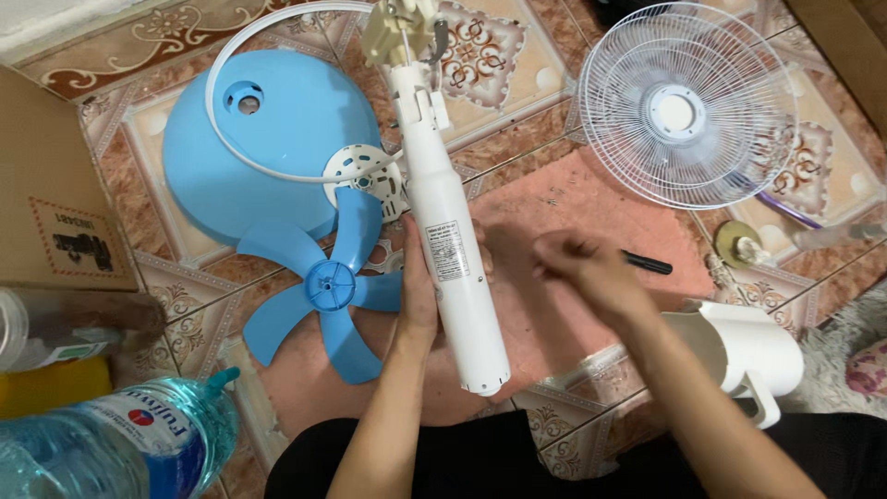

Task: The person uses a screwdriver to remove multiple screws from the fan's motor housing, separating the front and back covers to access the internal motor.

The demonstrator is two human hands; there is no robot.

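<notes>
Two hands at frame centre. The left hand (420, 296) grasps the white fan column (448, 249), which lies lengthwise from top centre toward bottom centre. The right hand (577, 268) (blurred) hovers just right of it; whether it grips the black pen-like tool (647, 263) cannot be told. Blue fan blade (331, 285) and blue base (268, 148) lie left; white wire grille (688, 106) upper right.

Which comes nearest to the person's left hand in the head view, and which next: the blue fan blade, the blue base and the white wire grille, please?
From the left hand:
1. Blue fan blade, just left.
2. Blue base, upper left.
3. White wire grille, far upper right.
</notes>
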